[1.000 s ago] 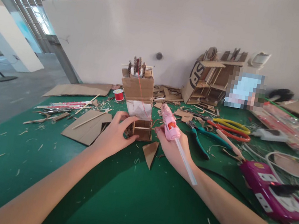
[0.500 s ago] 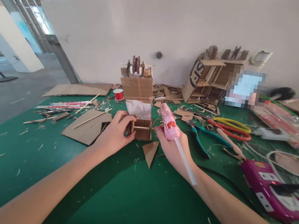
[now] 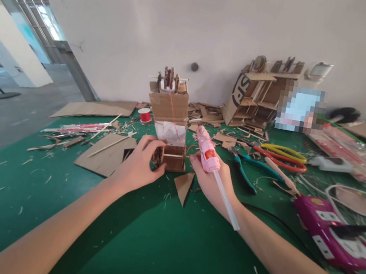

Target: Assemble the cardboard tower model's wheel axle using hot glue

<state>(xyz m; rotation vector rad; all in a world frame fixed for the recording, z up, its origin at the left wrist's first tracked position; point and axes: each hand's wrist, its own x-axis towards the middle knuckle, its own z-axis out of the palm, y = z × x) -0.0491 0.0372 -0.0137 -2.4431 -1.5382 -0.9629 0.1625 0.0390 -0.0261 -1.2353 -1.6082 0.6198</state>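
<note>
Centre of the frame, and there's the cardboard tower [image 3: 169,105] upright on the green tabletop [image 3: 164,251], orange-red thread [image 3: 173,107] running down its front! The left hand [image 3: 138,162] curls round the cardboard disc [image 3: 157,156] at the tower's lower left, fingers above, thumb below; whether they press on it, I cannot tell. Over to the right hand [image 3: 213,184], closed around the pink glue gun [image 3: 206,152], clear glue stick [image 3: 226,200] trailing back over the wrist, its fingertips right by the tower's lower right side. Between the hands, a triangular cardboard scrap [image 3: 183,187]. Red thread spool [image 3: 144,114] left of the tower, teal-handled pliers [image 3: 242,174] right of centre, magenta power strip [image 3: 310,224] at lower right!
</note>
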